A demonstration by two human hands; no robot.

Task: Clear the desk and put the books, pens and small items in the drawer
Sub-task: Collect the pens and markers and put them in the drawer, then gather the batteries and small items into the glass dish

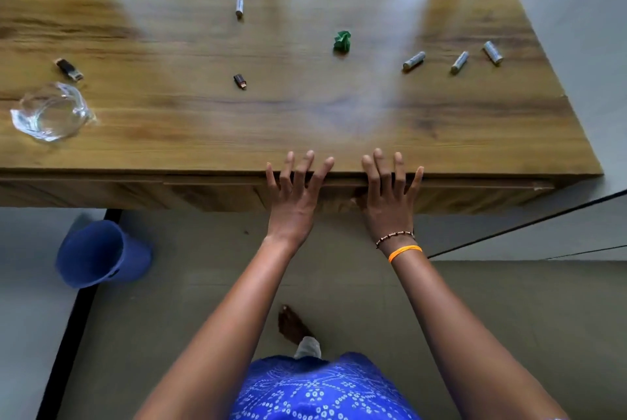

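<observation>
**At the desk's front edge, both hands spread**

At the near edge of the desk (pixel 305 114): left hand (pixel 294 197) and right hand (pixel 390 197), fingers straight and fanned apart, holding nothing, tips over the drawer (pixel 339 187) front below the top. Farther back, scattered well apart: four batteries (pixel 414 61), two USB sticks (pixel 240 81), green paper wad (pixel 342 41), glass dish (pixel 51 111) far left. On the floor, blue bin (pixel 101 253)
</observation>
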